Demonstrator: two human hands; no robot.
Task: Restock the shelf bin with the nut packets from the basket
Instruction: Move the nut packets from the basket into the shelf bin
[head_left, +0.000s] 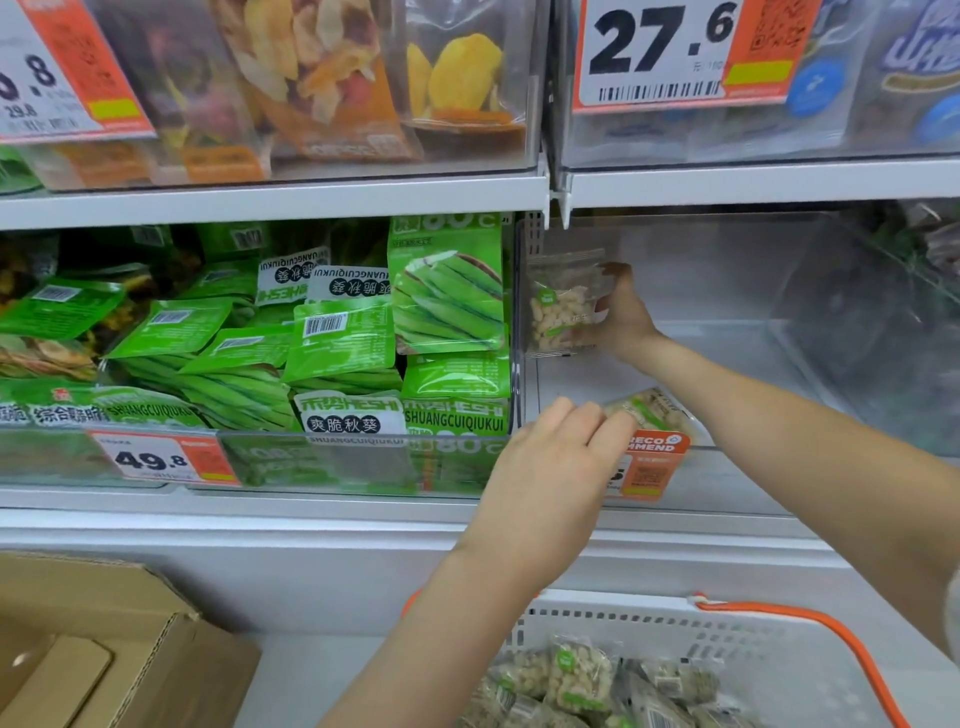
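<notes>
Two nut packets show at the clear shelf bin (727, 291) in the middle right of the frame, and both are partly hidden. One, the upright packet (563, 304), stands against the bin's left wall, clear plastic with pale nuts filling its lower half and a small green label; the right hand (621, 312) grips its right edge, fingers curled round it, so that edge is covered. A second packet (652, 413) lies lower, at the bin's front lip, its near end masked by the left hand (550, 467), whose curled fingers pinch it; its print is too blurred to read. An orange price tag (649, 460) on the bin front is half covered by that hand as well. At the bottom right the white basket (753, 629), with its orange handle, is cut off by the frame edge, and the heap of packets (582, 680) inside runs out of view. Green snack bags (343, 332) fill the neighbouring bin at centre left, and a cardboard box (104, 649) sits cropped in the lower left corner.
</notes>
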